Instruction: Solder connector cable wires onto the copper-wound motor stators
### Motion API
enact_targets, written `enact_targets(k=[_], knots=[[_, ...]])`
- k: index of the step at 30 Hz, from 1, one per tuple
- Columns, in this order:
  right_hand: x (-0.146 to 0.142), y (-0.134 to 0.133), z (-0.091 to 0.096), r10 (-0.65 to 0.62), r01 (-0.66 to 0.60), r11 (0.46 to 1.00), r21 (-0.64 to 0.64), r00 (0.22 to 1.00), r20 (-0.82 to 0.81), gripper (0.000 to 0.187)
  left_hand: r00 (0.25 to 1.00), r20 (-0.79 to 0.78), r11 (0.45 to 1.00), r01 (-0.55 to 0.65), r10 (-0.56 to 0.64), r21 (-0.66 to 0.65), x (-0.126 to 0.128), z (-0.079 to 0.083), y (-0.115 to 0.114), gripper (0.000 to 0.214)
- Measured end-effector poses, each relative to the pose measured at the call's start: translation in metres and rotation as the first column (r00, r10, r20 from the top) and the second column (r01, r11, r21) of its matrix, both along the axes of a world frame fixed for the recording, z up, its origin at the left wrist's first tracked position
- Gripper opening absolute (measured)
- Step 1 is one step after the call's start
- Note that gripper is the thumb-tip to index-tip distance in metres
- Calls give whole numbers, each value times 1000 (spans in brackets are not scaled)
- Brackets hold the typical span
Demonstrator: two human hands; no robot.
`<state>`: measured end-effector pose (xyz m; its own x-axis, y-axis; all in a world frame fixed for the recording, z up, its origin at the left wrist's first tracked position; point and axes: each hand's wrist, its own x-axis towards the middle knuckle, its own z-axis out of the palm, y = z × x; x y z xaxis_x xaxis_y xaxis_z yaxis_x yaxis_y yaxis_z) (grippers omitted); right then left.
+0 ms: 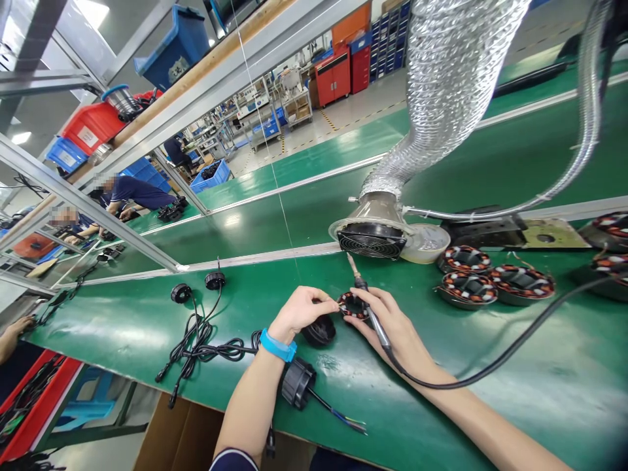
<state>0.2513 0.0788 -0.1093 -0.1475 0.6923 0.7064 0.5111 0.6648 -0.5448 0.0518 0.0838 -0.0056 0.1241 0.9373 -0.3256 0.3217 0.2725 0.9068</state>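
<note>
A small motor stator with copper windings and white insulators is between my two hands above the green bench. My right hand has its fingers around the stator and also holds a soldering iron, tip pointing up and away. With thumb and finger pinched, my left hand grips at the stator's left edge; any wire there is too small to make out. Under the left hand lies a round black housing. Closer to me, a black cap has a cable with bared coloured wire ends.
A fume extractor hood with a foil duct stands beyond my hands, beside a shallow dish. Several wound stators sit at right. Coiled black cables lie left. The iron's cord crosses my right forearm. Co-workers sit far left.
</note>
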Motion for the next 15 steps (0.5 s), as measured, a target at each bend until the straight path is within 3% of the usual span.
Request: enact_targets(k=[15], knots=[[6, 7, -3, 11, -12, 998, -68, 1000, -23, 49, 1000, 9, 1000, 16, -15, -11, 0, 0, 3, 39]])
